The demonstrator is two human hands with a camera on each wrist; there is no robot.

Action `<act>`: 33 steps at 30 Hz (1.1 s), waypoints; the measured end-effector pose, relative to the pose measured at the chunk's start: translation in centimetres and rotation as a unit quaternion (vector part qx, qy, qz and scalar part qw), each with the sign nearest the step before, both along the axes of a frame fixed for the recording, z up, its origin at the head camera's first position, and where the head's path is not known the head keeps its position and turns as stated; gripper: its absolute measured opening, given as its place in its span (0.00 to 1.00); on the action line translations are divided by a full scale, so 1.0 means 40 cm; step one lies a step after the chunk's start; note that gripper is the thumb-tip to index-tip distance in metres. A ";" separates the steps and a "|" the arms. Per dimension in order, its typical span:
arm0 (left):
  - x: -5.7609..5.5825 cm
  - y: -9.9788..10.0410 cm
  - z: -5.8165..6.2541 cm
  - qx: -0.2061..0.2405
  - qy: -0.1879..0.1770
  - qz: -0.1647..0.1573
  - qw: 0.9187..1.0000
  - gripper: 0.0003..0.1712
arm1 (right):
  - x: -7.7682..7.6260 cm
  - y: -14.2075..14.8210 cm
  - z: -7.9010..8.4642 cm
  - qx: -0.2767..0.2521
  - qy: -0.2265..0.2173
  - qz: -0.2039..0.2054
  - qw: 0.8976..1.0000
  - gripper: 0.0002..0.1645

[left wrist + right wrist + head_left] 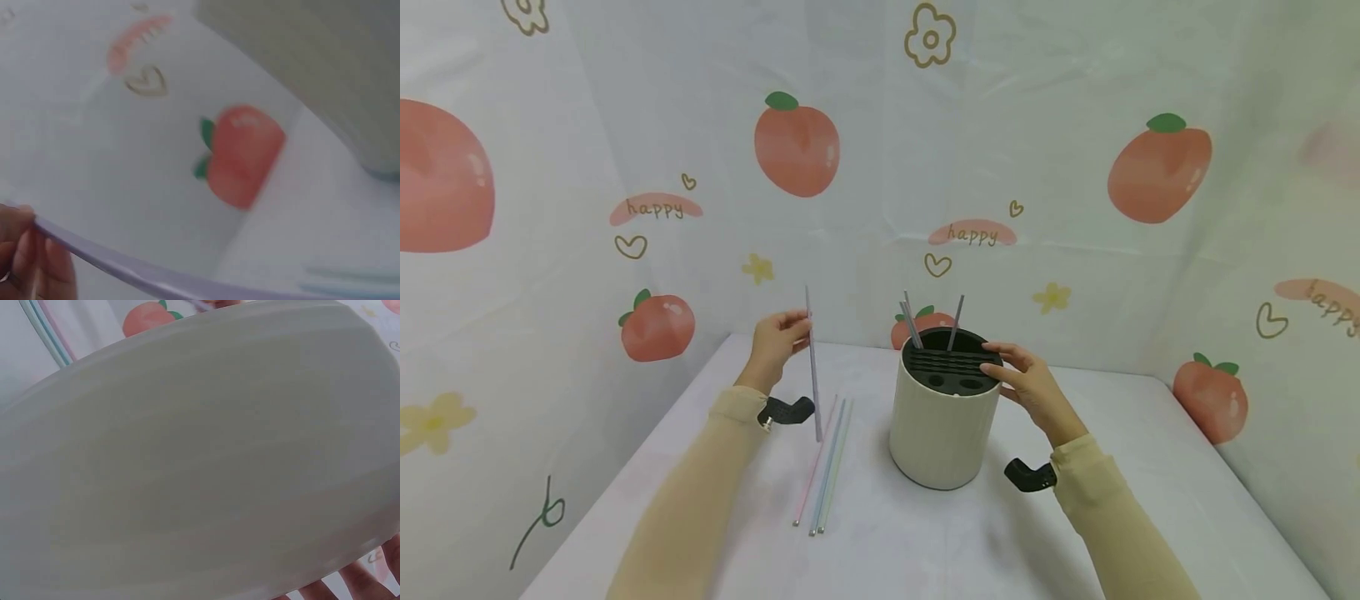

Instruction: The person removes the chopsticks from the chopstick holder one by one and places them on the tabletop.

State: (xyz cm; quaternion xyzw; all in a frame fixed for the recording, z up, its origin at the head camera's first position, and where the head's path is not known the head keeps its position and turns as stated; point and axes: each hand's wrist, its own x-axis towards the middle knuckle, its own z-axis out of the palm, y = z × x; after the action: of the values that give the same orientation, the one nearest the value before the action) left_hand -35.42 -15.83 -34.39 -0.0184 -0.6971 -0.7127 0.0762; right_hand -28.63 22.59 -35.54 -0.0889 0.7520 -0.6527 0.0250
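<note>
My left hand (778, 340) pinches a thin lavender chopstick (814, 375) near its upper end, holding it nearly upright left of the holder. The left wrist view shows the same chopstick crossing the bottom, with the fingertips at its far end. In the middle stands a cream utensil holder (942, 437) with a black slotted top (951, 363). Several grey-looking chopsticks (956, 323) poke out of its rear opening. At the holder's right side, my right hand (1036, 385) holds the rim, fingertips on the top edge. Its other fingers (362, 584) lie along the wall in the right wrist view.
Pink (815, 467), blue (827, 475) and green (837, 471) chopsticks lie side by side on the white tabletop (925, 550), between the left forearm and the holder. A fruit-printed cloth (865, 208) hangs behind the table and along both sides.
</note>
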 end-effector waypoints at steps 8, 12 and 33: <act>0.019 -0.029 -0.180 -0.154 -0.115 -0.048 0.980 0.18 | -0.002 0.000 0.001 0.002 -0.004 -0.003 1.000 0.35; 0.028 -0.026 -0.234 -0.183 -0.142 -0.044 0.972 0.17 | -0.002 0.001 0.001 0.001 -0.005 -0.005 1.000 0.34; 0.020 -0.008 -0.313 -0.260 -0.171 -0.030 0.950 0.11 | -0.002 0.002 0.002 0.001 -0.006 -0.006 1.000 0.35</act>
State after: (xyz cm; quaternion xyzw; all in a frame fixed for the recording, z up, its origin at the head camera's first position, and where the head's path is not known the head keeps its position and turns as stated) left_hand -34.61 -16.15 -46.93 0.0635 -0.8598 -0.5014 -0.0732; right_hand -28.69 22.66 -35.46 -0.0803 0.7533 -0.6523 0.0259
